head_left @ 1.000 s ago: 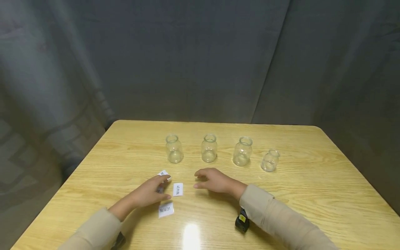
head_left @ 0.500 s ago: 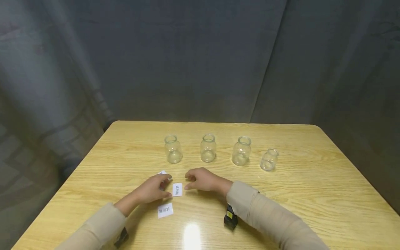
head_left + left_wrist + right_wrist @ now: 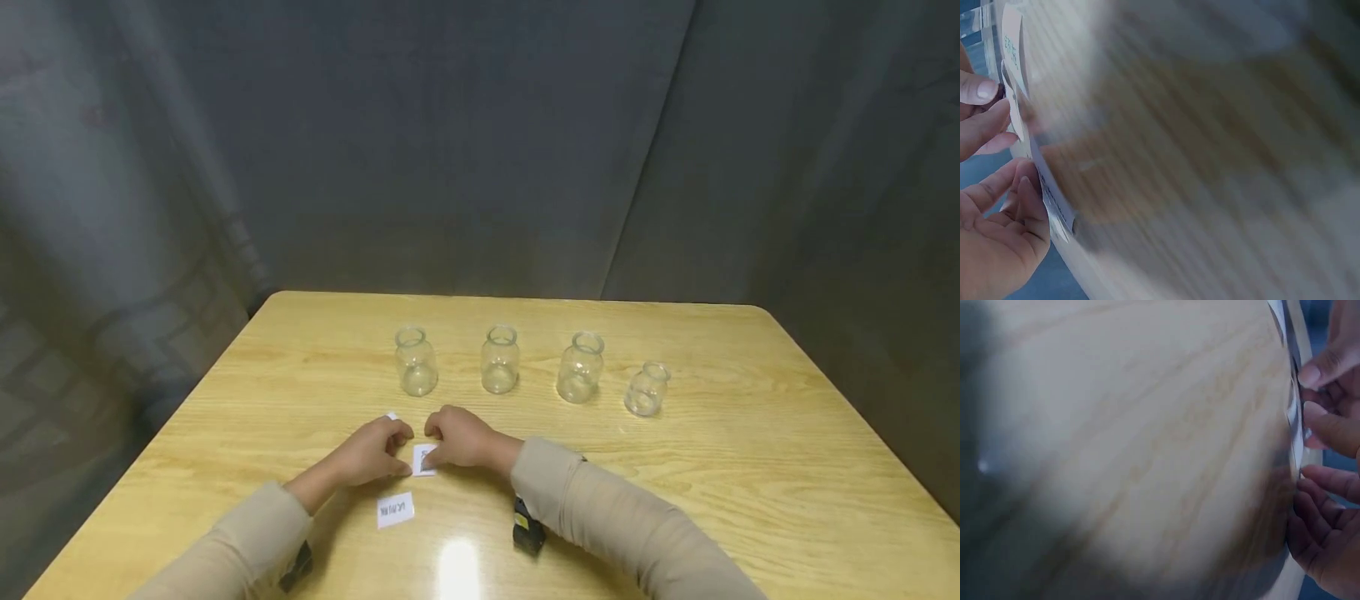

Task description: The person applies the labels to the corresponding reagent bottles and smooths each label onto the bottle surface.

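Note:
A white label [image 3: 417, 460] with dark handwriting lies on the table between the two hands. My right hand [image 3: 467, 437] has its thumb over this label, with fingertips just beyond its far edge. Whether it pinches the label I cannot tell. At the label's other side, my left hand [image 3: 369, 452] keeps its fingers loosely curved and thumb apart. A second label [image 3: 395, 510] with handwriting lies nearer me. Beyond the left fingers shows the corner of another label [image 3: 392, 416], mostly hidden. The left wrist view has a label [image 3: 1015, 50] near the right hand's fingers.
Several clear glass jars stand without lids in a row behind the hands: a left jar [image 3: 416, 362], a middle one [image 3: 499, 360], a third [image 3: 580, 368] and a smaller jar [image 3: 647, 390] at the right. The wooden table [image 3: 720, 467] ends before a grey curtain [image 3: 450, 150].
My right hand has moved left until its thumb overlaps the middle label. The left hand has barely moved. The jars and the near label stay put.

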`<control>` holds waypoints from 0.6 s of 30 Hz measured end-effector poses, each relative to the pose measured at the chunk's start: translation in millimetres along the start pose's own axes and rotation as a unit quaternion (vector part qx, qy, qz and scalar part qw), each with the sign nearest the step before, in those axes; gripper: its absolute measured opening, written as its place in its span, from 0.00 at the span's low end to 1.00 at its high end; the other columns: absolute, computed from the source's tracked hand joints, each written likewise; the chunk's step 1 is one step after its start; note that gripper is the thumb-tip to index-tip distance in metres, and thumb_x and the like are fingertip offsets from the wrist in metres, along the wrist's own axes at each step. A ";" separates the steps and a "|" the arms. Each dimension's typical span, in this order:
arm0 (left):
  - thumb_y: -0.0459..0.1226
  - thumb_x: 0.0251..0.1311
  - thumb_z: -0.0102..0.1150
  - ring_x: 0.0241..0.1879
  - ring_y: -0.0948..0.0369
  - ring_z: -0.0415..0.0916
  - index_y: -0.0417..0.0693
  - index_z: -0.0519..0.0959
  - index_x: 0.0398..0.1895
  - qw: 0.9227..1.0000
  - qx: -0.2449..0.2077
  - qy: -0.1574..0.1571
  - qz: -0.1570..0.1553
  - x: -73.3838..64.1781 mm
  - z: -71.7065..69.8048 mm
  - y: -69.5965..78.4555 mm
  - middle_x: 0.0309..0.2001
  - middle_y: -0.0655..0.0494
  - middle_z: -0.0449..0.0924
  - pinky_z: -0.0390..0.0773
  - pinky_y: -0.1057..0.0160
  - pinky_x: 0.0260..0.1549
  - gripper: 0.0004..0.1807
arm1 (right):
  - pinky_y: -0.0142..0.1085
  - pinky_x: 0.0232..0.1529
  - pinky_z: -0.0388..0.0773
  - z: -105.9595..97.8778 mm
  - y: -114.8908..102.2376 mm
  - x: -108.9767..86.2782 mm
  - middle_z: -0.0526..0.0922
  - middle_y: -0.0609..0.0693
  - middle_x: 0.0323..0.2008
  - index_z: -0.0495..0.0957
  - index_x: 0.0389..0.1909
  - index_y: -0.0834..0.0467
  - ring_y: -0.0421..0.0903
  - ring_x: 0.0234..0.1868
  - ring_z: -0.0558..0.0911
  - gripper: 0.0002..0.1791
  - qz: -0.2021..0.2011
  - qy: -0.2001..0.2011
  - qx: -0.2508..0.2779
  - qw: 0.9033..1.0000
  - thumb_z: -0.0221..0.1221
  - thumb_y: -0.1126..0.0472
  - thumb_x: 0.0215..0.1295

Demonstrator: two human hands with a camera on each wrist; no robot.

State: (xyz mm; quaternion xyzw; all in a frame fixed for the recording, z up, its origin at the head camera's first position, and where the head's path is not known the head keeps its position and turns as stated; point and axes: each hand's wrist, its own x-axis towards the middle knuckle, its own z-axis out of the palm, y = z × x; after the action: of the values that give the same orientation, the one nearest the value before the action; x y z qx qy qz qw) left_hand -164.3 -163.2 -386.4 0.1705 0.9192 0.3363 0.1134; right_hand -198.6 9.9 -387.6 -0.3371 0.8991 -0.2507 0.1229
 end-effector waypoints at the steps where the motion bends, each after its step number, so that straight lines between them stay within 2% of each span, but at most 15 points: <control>1: 0.32 0.37 0.66 0.29 0.60 0.64 0.33 0.71 0.42 1.000 -0.001 -0.002 0.002 0.1 -0.2 0.3 0.30 0.54 0.67 0.70 0.63 0.31 0.25 | 0.25 0.27 0.66 1.4 -1.7 0.4 0.68 0.44 0.23 0.76 0.34 0.62 0.37 0.25 0.66 0.19 0.001 0.001 -0.014 1.000 0.67 0.56 0.41; 5: 0.31 0.38 0.65 0.30 0.60 0.64 0.34 0.71 0.41 1.000 -0.007 -0.010 0.011 -0.9 1.3 -0.9 0.31 0.53 0.67 0.70 0.63 0.30 0.23 | 0.24 0.25 0.65 5.5 -8.3 -0.2 0.66 0.42 0.22 0.75 0.28 0.59 0.37 0.25 0.65 0.16 0.016 -0.003 -0.053 0.998 0.67 0.55 0.39; 9: 0.31 0.39 0.64 0.30 0.60 0.64 0.35 0.71 0.41 1.000 -0.008 -0.014 0.015 -0.8 3.5 -2.3 0.32 0.53 0.67 0.70 0.62 0.31 0.22 | 0.25 0.25 0.64 6.5 -9.9 -1.9 0.65 0.42 0.21 0.72 0.24 0.57 0.38 0.24 0.65 0.15 0.029 -0.005 -0.058 0.998 0.67 0.56 0.39; 18: 0.31 0.43 0.62 0.30 0.60 0.65 0.37 0.72 0.37 1.000 0.004 -0.012 0.024 5.9 -0.7 1.2 0.30 0.54 0.68 0.69 0.63 0.30 0.16 | 0.25 0.22 0.64 0.9 0.5 -0.5 0.66 0.42 0.16 0.66 0.20 0.56 0.37 0.20 0.66 0.11 0.018 0.025 0.021 0.999 0.60 0.70 0.45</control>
State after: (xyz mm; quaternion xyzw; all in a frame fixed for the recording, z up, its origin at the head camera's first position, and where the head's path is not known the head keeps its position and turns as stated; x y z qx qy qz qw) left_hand -169.7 -160.4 -385.7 0.1971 0.9148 0.3331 0.1156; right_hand -198.1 10.2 -388.6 -0.3119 0.9022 -0.2762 0.1116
